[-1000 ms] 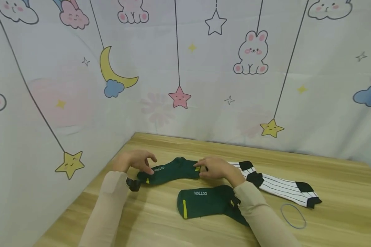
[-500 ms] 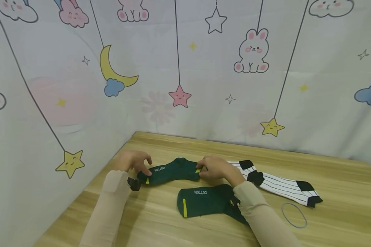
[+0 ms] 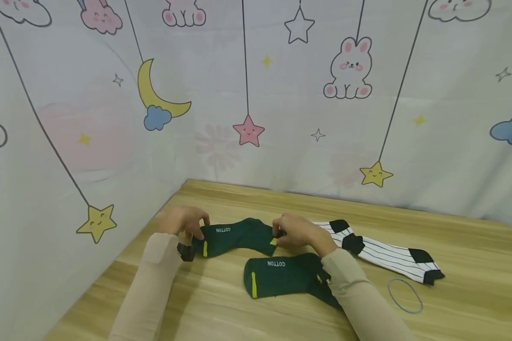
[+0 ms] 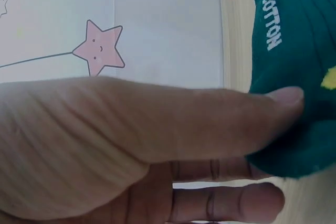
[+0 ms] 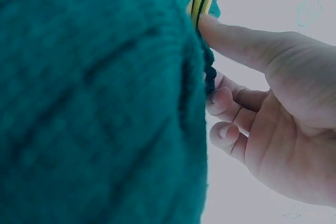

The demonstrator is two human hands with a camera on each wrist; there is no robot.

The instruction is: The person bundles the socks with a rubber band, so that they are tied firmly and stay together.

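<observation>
A green sock (image 3: 239, 237) with white COTTON lettering and yellow marks stretches between my two hands in the head view. My left hand (image 3: 187, 221) pinches its left end, thumb on top and fingers beneath, as the left wrist view shows with the thumb (image 4: 220, 121) over the green cloth. At the other end, my right hand (image 3: 298, 231) pinches the sock's edge near a yellow patch. A second green sock (image 3: 277, 279) lies nearer on the table, its right part hidden by my right sleeve; green fabric (image 5: 100, 108) fills much of the right wrist view.
Two white socks with black stripes and black ends lie to the right, one (image 3: 392, 259) in full and another (image 3: 334, 229) partly behind my right hand. A thin bluish ring (image 3: 405, 296) rests on the wooden table (image 3: 465, 246). A printed curtain (image 3: 290, 156) borders the back and left.
The far green sock's left end has come up and turned in my left hand, which now pinches it. Its right end has shifted slightly in my right hand. The other socks stay put.
</observation>
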